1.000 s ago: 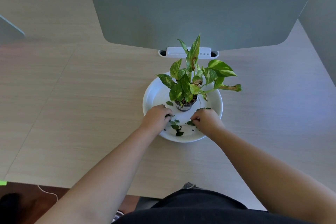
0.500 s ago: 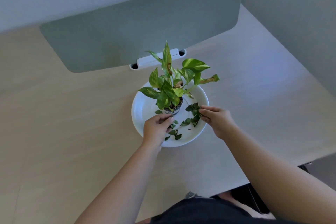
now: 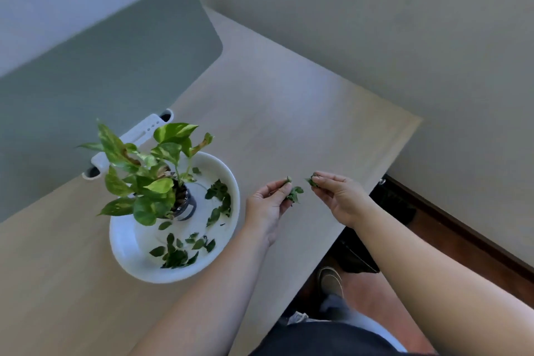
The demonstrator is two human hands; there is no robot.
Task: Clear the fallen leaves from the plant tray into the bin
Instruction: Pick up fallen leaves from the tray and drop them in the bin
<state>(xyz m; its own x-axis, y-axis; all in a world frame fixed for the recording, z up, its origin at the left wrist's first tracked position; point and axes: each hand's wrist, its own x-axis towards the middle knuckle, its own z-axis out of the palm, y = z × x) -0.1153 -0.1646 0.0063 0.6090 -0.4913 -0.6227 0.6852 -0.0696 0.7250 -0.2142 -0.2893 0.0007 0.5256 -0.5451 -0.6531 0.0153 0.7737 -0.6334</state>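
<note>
A round white plant tray (image 3: 131, 243) sits on the wooden desk with a small potted plant (image 3: 150, 173) in it. Several dark fallen leaves (image 3: 179, 254) lie in the tray's near part and more fallen leaves (image 3: 219, 196) on its right side. My left hand (image 3: 268, 205) is over the desk to the right of the tray, pinching a small bunch of leaves (image 3: 294, 193). Just to the right of it, my right hand (image 3: 338, 196) pinches a leaf piece (image 3: 311, 181) at its fingertips. A dark bin (image 3: 393, 205) shows past the desk's right edge, partly hidden.
A grey-green divider panel (image 3: 101, 89) on a white clamp (image 3: 135, 136) stands behind the tray. The desk (image 3: 289, 113) ends near the right wall (image 3: 404, 52). Below its edge I see reddish floor (image 3: 372, 298), a shoe (image 3: 331, 280) and a dark baseboard.
Both hands lifted off the tray and moved right over the desk, carrying leaves. The view swung to the right, bringing the desk edge and floor into sight.
</note>
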